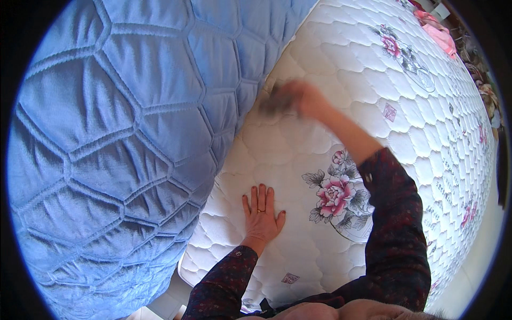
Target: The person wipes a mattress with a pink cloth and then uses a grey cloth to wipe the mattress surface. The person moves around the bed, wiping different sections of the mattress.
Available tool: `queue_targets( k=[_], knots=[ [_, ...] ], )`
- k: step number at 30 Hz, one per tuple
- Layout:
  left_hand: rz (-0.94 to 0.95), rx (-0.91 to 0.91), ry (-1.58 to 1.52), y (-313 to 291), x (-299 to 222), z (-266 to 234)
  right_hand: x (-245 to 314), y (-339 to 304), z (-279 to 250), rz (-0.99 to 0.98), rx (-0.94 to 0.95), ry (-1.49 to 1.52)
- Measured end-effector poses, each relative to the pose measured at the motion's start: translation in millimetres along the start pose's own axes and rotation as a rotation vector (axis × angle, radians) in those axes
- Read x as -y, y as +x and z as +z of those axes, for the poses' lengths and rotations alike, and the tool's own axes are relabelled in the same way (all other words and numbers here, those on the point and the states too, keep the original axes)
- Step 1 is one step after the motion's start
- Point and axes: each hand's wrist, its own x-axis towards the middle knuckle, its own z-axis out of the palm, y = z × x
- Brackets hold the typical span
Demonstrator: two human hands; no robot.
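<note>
Resting flat and open on the mattress point(373, 96), left hand point(261, 213); right hand point(298, 98) blurred, grip unclear, beside blue quilt point(117, 133).

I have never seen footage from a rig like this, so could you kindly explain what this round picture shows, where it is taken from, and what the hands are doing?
There is no machine here: a person wears a wide fisheye camera on the head, looking down, so straight edges bend near the rim. The surface is a white quilted mattress printed with pink flowers. A blue quilted cover is bunched up along its left side. The left hand lies flat, fingers spread, on the mattress and holds nothing. The right hand reaches forward near the cover's edge; it is blurred by motion and seems to grip something dark, which I cannot identify. Pink cloth lies at the far corner.
</note>
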Motion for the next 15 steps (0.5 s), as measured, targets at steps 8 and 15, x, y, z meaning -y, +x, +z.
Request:
queue_targets(
  k=[8, 15],
  knots=[
    [-0.005, 0.000, 0.030, -2, 4, 3, -98, 84, 39, -0.076, -0.515, -0.770],
    [0.004, -0.055, -0.043, -1, 2, 8, 86, -86, 202, -0.365, 0.002, -0.221]
  ],
)
